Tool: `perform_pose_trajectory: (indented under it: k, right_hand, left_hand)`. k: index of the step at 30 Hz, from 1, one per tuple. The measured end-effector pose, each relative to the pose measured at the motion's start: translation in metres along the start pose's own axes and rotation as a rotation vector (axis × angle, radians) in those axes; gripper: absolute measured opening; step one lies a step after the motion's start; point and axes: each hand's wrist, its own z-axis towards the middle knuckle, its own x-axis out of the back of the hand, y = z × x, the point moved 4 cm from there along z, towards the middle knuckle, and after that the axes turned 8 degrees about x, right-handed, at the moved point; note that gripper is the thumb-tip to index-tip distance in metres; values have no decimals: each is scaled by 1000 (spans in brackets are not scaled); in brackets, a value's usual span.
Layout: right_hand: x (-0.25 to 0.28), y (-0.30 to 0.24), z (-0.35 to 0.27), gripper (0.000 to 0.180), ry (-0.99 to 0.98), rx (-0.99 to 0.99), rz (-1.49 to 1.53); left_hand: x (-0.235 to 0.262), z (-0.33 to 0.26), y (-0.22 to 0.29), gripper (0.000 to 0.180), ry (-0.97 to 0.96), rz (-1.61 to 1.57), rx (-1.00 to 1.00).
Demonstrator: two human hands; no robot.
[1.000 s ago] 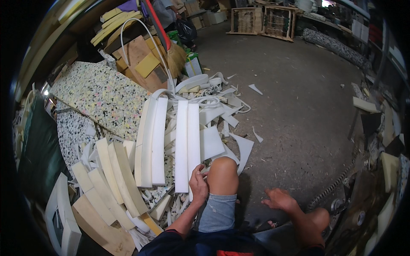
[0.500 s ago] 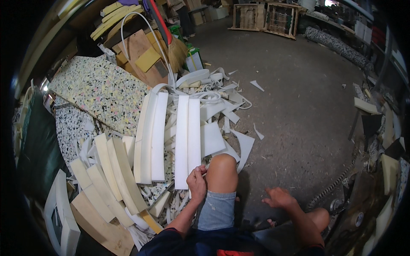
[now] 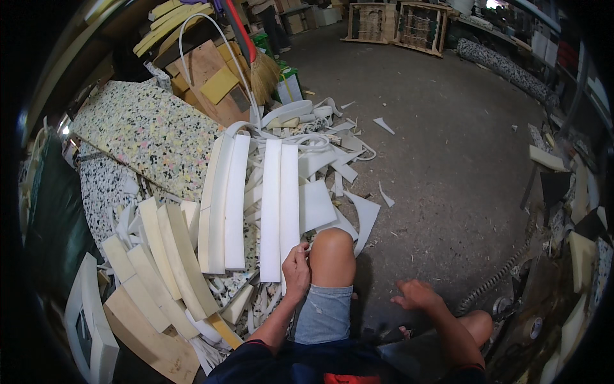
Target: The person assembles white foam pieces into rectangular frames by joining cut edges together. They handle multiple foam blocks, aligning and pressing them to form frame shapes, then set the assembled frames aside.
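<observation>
My left hand [image 3: 296, 271] is beside my bent left knee, its fingers curled closed. It overlaps the lower right edge of a long white foam strip [image 3: 290, 198]; a small pale bit shows at the fingertips, but what they grip is hidden. Another white foam strip [image 3: 270, 211] lies alongside on the left. My right hand [image 3: 417, 295] hovers over the floor between my knees, with thumb and forefinger apart and nothing visible in it. Further left lie a curved white strip [image 3: 236, 205] with cream layers beside it, and several cream foam strips [image 3: 185, 256].
Speckled foam sheets [image 3: 153, 131] lean at the left. White offcuts [image 3: 362, 217] litter the floor ahead. Past them stand a broom [image 3: 263, 78] and a brown board [image 3: 211, 77]. A ribbed hose [image 3: 499, 281] runs along the right, near more scraps; wooden frames [image 3: 393, 29] stand far off.
The whole view has shifted slightly, with the foam pieces sitting a little higher in the picture. Both hands stay in nearly the same place; the left fingers have turned slightly upward.
</observation>
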Motion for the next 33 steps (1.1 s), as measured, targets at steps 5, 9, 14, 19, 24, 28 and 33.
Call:
perform_pose_trajectory:
  k: [5, 9, 14, 19, 24, 28, 33]
  right_hand:
    - [2, 0, 0, 52, 2, 3, -35]
    - [-1, 4, 4, 54, -2, 24, 32]
    - [-8, 7, 1, 47, 81, 47, -23]
    - [-7, 2, -6, 49, 180, 151, -33]
    - [-6, 2, 2, 51, 127, 120, -70]
    - [-2, 5, 6, 52, 57, 51, -45]
    - [3, 6, 8, 54, 30, 44, -28]
  left_hand:
    - [-3, 4, -1, 39, -29, 51, -41]
    - [3, 17, -9, 39, -25, 73, -20]
    - [35, 46, -24, 48, 257, 285, -110]
    - [22, 66, -41, 108, 289, 947, -158]
    - [12, 102, -66, 127, 244, 1102, 132]
    - [23, 121, -81, 129, 252, 1134, 264]
    - [29, 130, -84, 126, 296, 1091, 299]
